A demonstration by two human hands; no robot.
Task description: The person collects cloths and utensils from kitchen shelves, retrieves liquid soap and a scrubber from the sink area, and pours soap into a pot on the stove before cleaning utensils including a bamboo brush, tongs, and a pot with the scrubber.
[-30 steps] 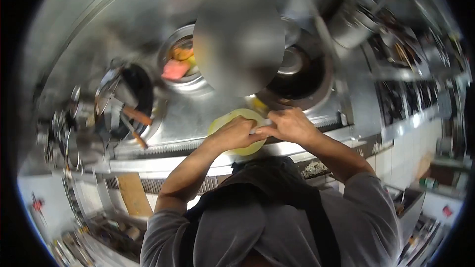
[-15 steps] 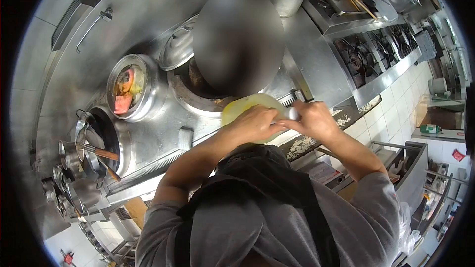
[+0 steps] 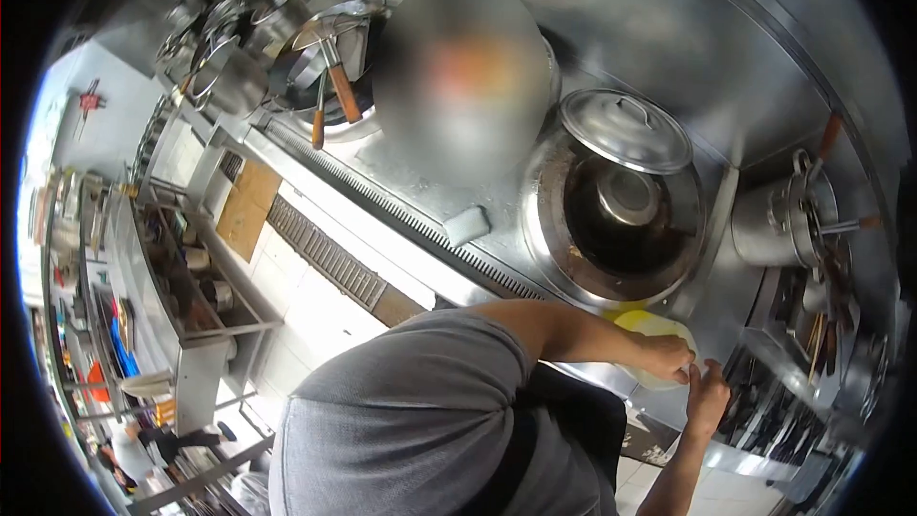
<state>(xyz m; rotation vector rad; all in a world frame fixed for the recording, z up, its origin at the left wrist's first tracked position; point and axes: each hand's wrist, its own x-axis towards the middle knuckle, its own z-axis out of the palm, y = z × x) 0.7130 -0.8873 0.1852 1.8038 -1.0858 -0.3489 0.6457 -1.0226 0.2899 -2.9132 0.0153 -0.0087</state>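
My left hand (image 3: pixel 666 355) is closed at the near side of a pale yellow, translucent plastic container (image 3: pixel 659 327), whose exact kind I cannot make out. My right hand (image 3: pixel 708 395) meets it fingertip to fingertip at the container's right edge. Its fingers are bent in a pinch, and what lies between them is hidden. Just beyond the container is a round stove well (image 3: pixel 611 272) with a dark inside and a small metal pot (image 3: pixel 629 196) in it. A domed steel lid (image 3: pixel 626 131) leans over its far rim.
A grey cloth or sponge (image 3: pixel 466 226) lies on the steel counter, left of the well. A wok holding wood-handled tools (image 3: pixel 341 86) and stacked pots (image 3: pixel 229 76) stand farther left. A large pot (image 3: pixel 778 220) stands at the right. Another person (image 3: pixel 138 454) is far off at lower left.
My view has swung left, so the well, container and hands now appear farther right. Both hands stay together at the container.
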